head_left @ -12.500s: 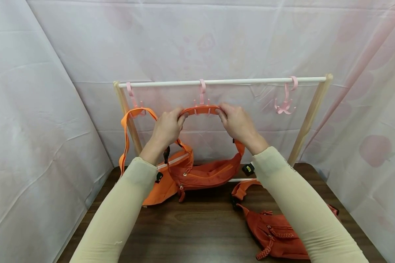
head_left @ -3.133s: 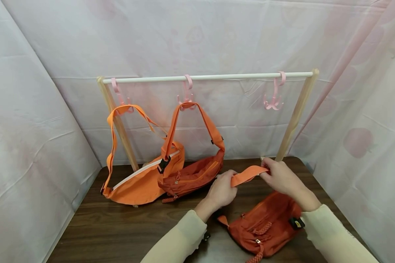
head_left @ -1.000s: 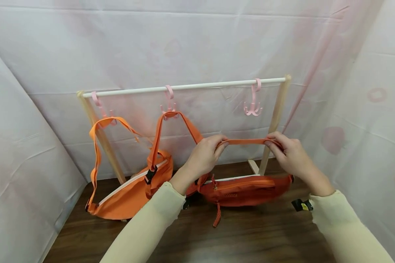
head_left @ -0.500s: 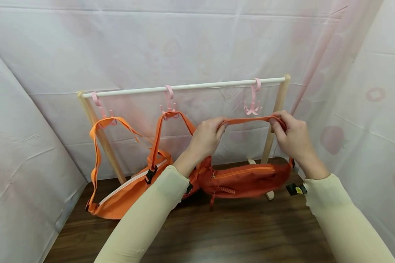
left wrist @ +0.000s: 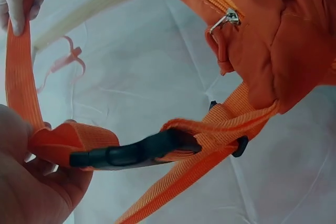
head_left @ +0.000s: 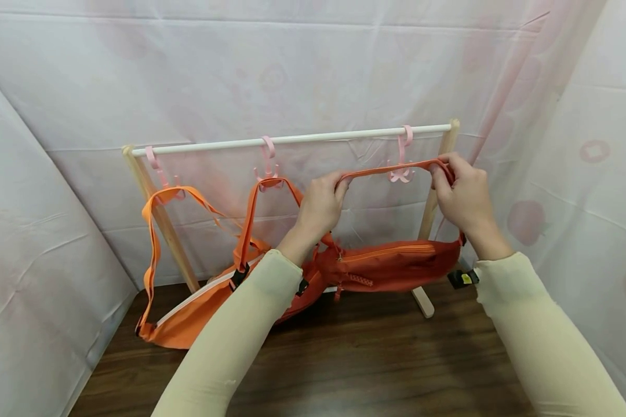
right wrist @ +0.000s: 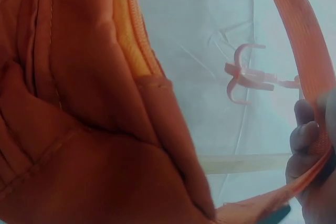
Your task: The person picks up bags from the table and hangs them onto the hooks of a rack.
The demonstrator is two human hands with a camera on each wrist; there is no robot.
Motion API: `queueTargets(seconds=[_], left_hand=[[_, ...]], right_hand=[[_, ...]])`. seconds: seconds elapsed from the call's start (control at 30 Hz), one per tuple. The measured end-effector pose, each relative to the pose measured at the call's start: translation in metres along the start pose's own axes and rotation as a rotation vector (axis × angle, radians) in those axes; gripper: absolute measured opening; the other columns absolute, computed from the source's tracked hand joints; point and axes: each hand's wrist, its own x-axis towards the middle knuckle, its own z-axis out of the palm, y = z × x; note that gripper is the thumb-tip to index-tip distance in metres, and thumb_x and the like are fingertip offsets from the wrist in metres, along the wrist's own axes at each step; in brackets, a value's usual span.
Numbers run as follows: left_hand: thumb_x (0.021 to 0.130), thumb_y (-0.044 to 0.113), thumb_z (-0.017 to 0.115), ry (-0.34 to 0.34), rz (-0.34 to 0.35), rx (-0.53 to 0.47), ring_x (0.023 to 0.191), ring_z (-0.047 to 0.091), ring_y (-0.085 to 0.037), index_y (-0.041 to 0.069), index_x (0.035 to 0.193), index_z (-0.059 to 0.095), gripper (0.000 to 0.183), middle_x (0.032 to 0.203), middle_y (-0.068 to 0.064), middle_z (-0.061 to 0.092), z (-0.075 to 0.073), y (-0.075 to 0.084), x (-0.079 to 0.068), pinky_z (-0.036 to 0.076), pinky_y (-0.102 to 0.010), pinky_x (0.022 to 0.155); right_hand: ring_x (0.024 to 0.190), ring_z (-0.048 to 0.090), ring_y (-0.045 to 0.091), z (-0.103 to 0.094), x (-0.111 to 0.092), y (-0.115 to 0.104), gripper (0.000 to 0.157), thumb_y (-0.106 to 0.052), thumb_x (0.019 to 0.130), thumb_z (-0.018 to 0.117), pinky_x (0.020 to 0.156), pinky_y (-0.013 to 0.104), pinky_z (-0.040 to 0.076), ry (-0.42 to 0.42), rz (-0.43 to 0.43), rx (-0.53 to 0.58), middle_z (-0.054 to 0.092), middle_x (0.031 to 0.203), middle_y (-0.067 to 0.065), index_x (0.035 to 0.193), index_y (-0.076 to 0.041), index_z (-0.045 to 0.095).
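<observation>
Both hands stretch the orange strap (head_left: 386, 170) of a rust-red waist bag (head_left: 396, 266), one at each end. My left hand (head_left: 320, 202) pinches the strap's left part between thumb and fingers. My right hand (head_left: 466, 194) grips the right part, fingers curled round it. The strap crosses in front of the right-hand pink hook (head_left: 401, 147) in the head view; whether it touches the prongs I cannot tell. The bag hangs below, off the table. A black buckle (left wrist: 131, 153) dangles beside my left hand in the left wrist view. That hook (right wrist: 244, 77) also appears in the right wrist view.
A white rail (head_left: 313, 138) on wooden posts carries the pink hooks. A bright orange bag (head_left: 188, 324) hangs from the left hook (head_left: 159, 168), and another red one by its strap (head_left: 250, 220) from the middle hook (head_left: 268, 156). Below lies the dark wooden table (head_left: 375, 359).
Earlier my hands hold another red bag's strap at the middle hook; it now hangs there. The held bag has come up off the table, its strap rising to the right hook's height.
</observation>
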Motion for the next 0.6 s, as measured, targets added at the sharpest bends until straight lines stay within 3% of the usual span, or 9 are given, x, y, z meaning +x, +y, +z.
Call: queueTargets(seconds=[0.2,0.33,0.47,0.6], left_hand=[[0.111,0.033,0.059,0.067,-0.087,0.014,0.057,0.047,-0.019,0.015,0.107,0.077,0.026,0.065,0.000,0.049,0.006,0.002,0.006,0.035,-0.032,0.055],[0.111,0.037,0.058,0.092,-0.128,0.017,0.055,0.051,-0.016,0.016,0.094,0.075,0.032,0.067,0.004,0.060,0.011,0.006,0.010,0.038,-0.032,0.053],[0.112,0.039,0.057,0.093,-0.138,0.041,0.058,0.058,-0.011,0.018,0.088,0.075,0.037,0.079,0.010,0.073,0.015,0.009,0.014,0.043,-0.031,0.055],[0.112,0.038,0.056,0.084,-0.140,0.051,0.062,0.062,-0.010,0.020,0.090,0.076,0.035,0.082,0.011,0.076,0.017,0.011,0.016,0.046,-0.031,0.057]], right_hand=[[0.050,0.038,-0.001,0.002,0.006,0.003,0.020,-0.022,0.106,0.065,0.048,0.021,0.031,-0.007,0.048,-0.046,0.062,0.068,0.006,0.108,-0.005,0.073],[0.049,0.035,0.000,0.004,0.008,0.005,0.023,-0.024,0.106,0.063,0.047,0.021,0.029,-0.013,0.095,-0.076,0.054,0.066,0.007,0.109,-0.004,0.074],[0.048,0.032,-0.004,0.004,0.009,0.004,0.025,-0.023,0.107,0.062,0.045,0.020,0.028,-0.022,0.137,-0.089,0.054,0.066,0.009,0.111,-0.001,0.073],[0.048,0.027,-0.010,0.004,0.010,0.002,0.024,-0.020,0.107,0.061,0.045,0.021,0.027,-0.023,0.144,-0.098,0.054,0.066,0.012,0.111,0.001,0.073]])
